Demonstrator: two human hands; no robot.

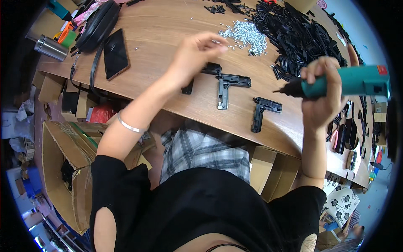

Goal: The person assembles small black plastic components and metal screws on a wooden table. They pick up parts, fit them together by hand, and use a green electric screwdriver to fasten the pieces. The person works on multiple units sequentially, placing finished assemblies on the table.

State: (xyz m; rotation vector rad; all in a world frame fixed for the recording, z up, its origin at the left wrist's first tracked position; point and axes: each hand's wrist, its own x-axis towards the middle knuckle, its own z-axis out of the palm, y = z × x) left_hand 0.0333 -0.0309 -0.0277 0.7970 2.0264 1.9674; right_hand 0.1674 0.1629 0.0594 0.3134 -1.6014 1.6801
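Observation:
My right hand (321, 94) is wrapped round a teal electric screwdriver (350, 82), its thin bit pointing left above the table. Over the middle of the table, my left hand (195, 54) has thumb and fingers drawn together in a pinch; whatever is between them is too small to make out. A heap of small silver screws (247, 35) lies just beyond those fingertips. Two black pistol-shaped plastic pieces lie near the table's front edge, one in the middle (226, 84) and one to the right (262, 111). A third black piece (187, 88) is partly hidden under my left wrist.
A large pile of loose black plastic parts (298, 40) covers the far right of the wooden table (155, 54). A phone (116, 54), a black bag (96, 27) and a steel tumbler (51, 48) are at the left. Cardboard boxes (63, 168) stand below.

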